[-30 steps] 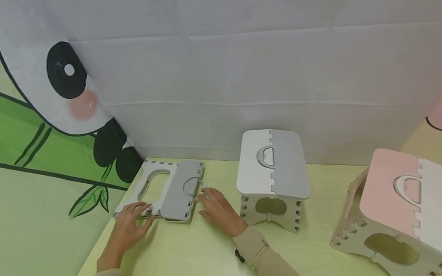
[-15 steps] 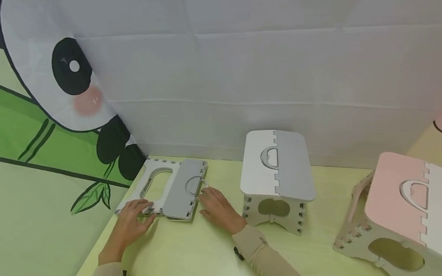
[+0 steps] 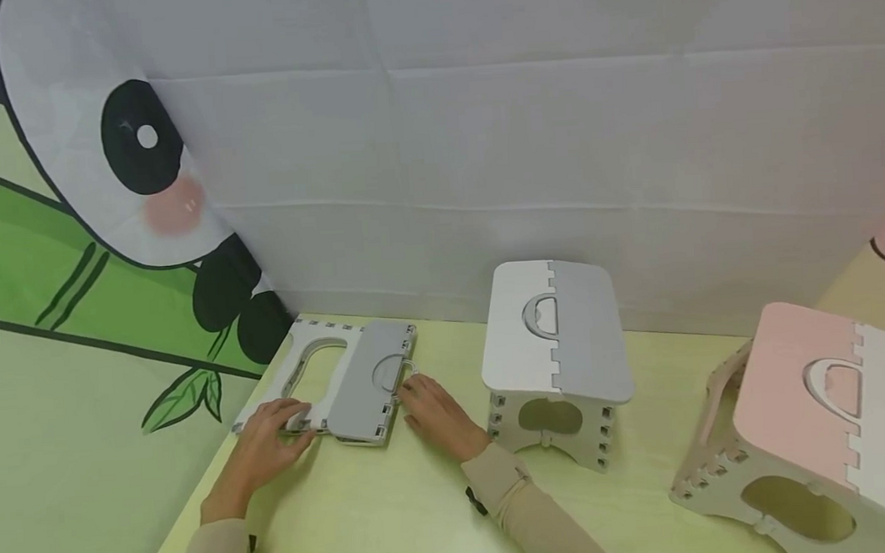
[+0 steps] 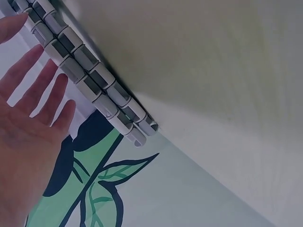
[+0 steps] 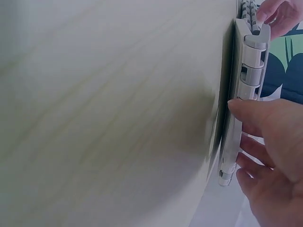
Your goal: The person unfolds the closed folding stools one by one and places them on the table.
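A white-and-grey folding step stool [image 3: 365, 381] lies folded flat at the table's left, with its white leg panel and oval opening to the left. My left hand [image 3: 263, 444] rests at the stool's near left edge, fingers loosely spread. In the left wrist view those fingers [image 4: 45, 90] reach nearly straight along the hinged edge. My right hand [image 3: 438, 414] touches the stool's right edge beside its carrying handle [image 3: 410, 367]. The right wrist view has the right thumb [image 5: 241, 106] against that edge, with the other fingers relaxed at the far side.
An unfolded white-and-grey step stool [image 3: 517, 348] stands near the wall at centre right. Another unfolded stool, pink and white [image 3: 786, 375], stands further right. A printed wall cloth [image 3: 420, 144] hangs behind the pale yellow-green table [image 3: 365, 514].
Both hands keep their places at the folded stool. The head view shifted slightly, so everything sits a little further right in it.
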{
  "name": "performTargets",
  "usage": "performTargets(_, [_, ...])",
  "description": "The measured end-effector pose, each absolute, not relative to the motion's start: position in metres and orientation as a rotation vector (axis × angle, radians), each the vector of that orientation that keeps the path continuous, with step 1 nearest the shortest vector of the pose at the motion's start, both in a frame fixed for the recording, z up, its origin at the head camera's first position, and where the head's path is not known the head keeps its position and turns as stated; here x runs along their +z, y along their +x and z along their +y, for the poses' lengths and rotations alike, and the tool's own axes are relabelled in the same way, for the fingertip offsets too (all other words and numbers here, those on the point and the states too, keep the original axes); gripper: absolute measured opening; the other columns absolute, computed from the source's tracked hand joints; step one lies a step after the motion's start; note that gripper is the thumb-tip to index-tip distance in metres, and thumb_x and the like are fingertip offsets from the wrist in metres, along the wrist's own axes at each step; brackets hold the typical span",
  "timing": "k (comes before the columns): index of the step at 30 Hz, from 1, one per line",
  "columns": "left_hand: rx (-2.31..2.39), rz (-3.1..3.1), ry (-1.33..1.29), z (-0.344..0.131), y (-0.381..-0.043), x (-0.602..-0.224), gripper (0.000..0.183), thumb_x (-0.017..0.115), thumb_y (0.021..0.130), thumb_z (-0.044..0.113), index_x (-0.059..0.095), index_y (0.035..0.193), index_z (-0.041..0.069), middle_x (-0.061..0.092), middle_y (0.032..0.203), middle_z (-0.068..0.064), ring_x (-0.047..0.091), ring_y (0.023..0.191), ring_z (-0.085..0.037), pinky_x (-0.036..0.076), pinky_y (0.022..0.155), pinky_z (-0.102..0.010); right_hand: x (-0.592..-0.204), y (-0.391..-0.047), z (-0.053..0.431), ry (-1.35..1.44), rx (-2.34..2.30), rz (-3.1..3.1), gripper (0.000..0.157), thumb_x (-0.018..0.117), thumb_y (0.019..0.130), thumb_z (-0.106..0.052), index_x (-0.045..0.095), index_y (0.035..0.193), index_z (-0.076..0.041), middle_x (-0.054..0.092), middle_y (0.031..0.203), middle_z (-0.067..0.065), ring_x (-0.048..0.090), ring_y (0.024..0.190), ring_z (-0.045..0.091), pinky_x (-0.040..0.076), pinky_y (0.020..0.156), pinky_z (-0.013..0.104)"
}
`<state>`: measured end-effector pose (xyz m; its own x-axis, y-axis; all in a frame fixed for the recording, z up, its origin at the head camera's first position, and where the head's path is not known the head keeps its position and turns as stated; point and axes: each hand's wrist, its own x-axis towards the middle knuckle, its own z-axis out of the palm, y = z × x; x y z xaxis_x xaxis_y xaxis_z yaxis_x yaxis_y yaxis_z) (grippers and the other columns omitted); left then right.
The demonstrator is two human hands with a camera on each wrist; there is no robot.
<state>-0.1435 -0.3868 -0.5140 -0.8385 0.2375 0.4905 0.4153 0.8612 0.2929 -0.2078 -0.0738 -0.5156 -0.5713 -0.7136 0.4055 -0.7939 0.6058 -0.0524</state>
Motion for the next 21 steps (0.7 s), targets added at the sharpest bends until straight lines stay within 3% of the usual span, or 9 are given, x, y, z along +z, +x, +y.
performTargets(5, [-0.584,-2.656,-0.441,-0.387,-0.146,-0.513,0.041,0.088,0.077,0.012,0.074,0.112,-0.002,0.065,0.112,-0.021,0.059,0.104,-0.042,0.053,0.083,-0.059,-0.518,-0.211,-0.075,1.239,0.387,-2.487,0.031,0.078,0.093,-0.012,0.068,0.121,-0.002,0.063,0.123,0.01,0.058,0.119,0.021,0.048,0.103,0.021])
performTargets(10, [-0.597,-2.7,-0.406,-0.388,-0.147,-0.511,0.041,0.088,0.077,0.013,0.074,0.113,-0.002,0.063,0.112,-0.019,0.059,0.104,-0.04,0.054,0.083,-0.058,-0.519,-0.213,-0.078,1.253,0.402,-2.505,0.022,0.066,0.1,-0.003,0.069,0.122,-0.003,0.062,0.123,0.009,0.056,0.12,0.02,0.046,0.103,0.017])
performTargets(14, [-0.617,-2.738,-0.389,-0.388,-0.148,-0.508,0.042,0.088,0.077,0.015,0.074,0.114,0.0,0.063,0.113,-0.017,0.058,0.104,-0.038,0.053,0.083,-0.057,-0.519,-0.216,-0.079,1.243,0.362,-2.537,0.021,0.06,0.103,-0.001,0.069,0.122,-0.006,0.062,0.122,0.007,0.055,0.12,0.019,0.046,0.103,0.016])
performTargets(21, [-0.651,-2.789,-0.375,-0.389,-0.152,-0.505,0.041,0.09,0.078,0.019,0.073,0.111,0.002,0.064,0.113,-0.015,0.059,0.106,-0.038,0.052,0.088,-0.058,-0.518,-0.219,-0.081,1.246,0.181,-2.517,0.023,0.061,0.102,-0.002,0.069,0.123,-0.008,0.062,0.119,0.005,0.056,0.114,0.017,0.048,0.097,0.015])
